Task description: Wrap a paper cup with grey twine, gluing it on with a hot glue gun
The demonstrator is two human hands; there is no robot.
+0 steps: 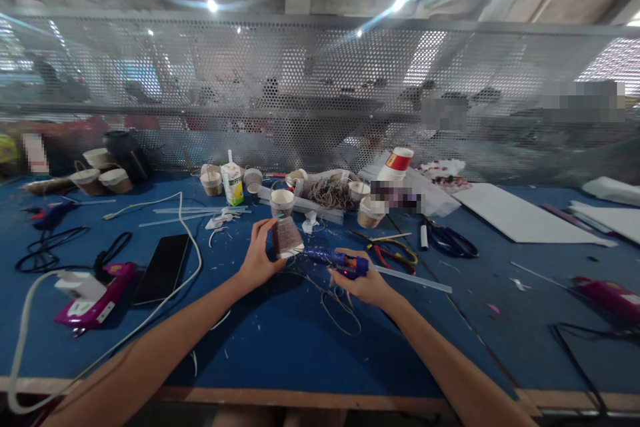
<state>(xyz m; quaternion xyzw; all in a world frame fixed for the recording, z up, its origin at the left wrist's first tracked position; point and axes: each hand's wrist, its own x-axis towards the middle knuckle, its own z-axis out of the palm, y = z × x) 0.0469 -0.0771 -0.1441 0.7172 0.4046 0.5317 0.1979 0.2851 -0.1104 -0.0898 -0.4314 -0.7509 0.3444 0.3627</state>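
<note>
Near the middle of the long blue-topped table (260, 360), I see two bare hands busy. The left hand (260, 259) grips one small brown-wrapped cup with a white edge (287, 235), tipped over, its far side hidden from me. The right hand (369, 283) is wrapped round one blue plastic glue gun with orange parts (327, 257), which covers some of the fingers; whether its nozzle touches the cup I can't tell. One clear glue stick (417, 279) shows past the gun's rear, though I can't make out whether it sits inside.

At the far left, three brown cups with pale rims (116, 180) cluster together. A blurred patch masks whatever is beside one red-and-white paper cup (399, 163). I count one flat black phone (163, 268) and one pair of navy-handled scissors (453, 240). To the right, one magenta block (607, 295) is cut off at the edge of view.
</note>
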